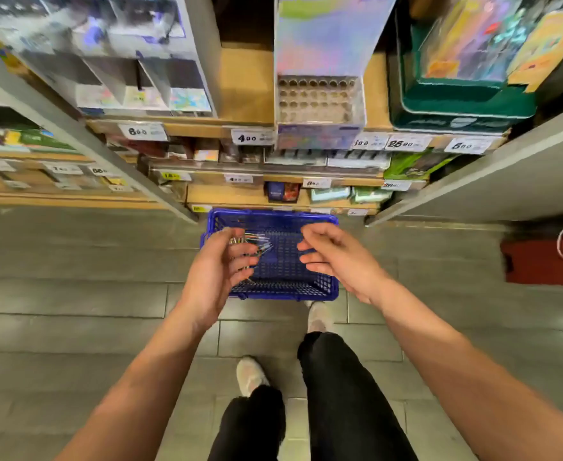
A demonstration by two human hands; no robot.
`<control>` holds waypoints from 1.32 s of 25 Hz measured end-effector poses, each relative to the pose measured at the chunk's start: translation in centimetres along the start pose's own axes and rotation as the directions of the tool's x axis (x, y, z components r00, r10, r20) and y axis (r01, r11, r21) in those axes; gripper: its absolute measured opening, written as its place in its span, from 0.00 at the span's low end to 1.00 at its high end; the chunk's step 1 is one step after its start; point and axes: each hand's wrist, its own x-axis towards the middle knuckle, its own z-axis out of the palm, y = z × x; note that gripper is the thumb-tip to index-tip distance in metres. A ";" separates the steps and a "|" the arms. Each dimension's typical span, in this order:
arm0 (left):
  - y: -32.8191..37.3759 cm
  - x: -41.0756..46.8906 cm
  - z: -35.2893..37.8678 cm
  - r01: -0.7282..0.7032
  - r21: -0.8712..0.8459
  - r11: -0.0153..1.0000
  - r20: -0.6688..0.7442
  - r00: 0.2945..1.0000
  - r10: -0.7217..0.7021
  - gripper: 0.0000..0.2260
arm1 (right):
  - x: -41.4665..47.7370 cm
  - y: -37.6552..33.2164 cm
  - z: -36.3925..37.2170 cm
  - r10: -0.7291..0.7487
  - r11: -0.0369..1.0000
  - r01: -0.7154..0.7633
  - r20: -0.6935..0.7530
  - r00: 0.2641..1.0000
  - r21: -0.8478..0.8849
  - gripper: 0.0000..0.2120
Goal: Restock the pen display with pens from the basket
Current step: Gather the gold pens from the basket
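In the head view, the pen display point(318, 101) is seen on the upper shelf point(246, 81), its rows of holes seemingly all unfilled, so restocking is judged barely begun. A small bunch of pens point(255, 242) is gripped in the curled left hand point(215, 271) above the blue basket point(283, 294), which is set on the floor point(74, 294) below the shelves. Whether more pens are left inside cannot be told. The right hand point(336, 257) is held loosely spread, with nothing in it. A green box point(466, 104) is stood near the display, and the way up is judged unobstructed.
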 end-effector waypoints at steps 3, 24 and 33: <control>-4.7 4.8 -4.6 0.024 -0.001 1.000 -0.060 0.998 -0.024 0.11 | 5.6 6.7 2.0 0.046 0.996 -0.046 -0.008 0.999 -0.074 0.05; -23.7 45.4 -18.0 0.101 0.111 0.989 -0.119 0.989 -0.088 0.14 | 54.2 40.0 1.5 -0.007 -0.068 0.334 0.335 0.942 -0.940 0.16; -23.5 45.3 -18.4 0.058 0.243 0.968 -0.071 0.997 -0.042 0.14 | 54.5 42.4 -0.2 0.167 -0.405 0.507 0.484 0.859 -0.761 0.11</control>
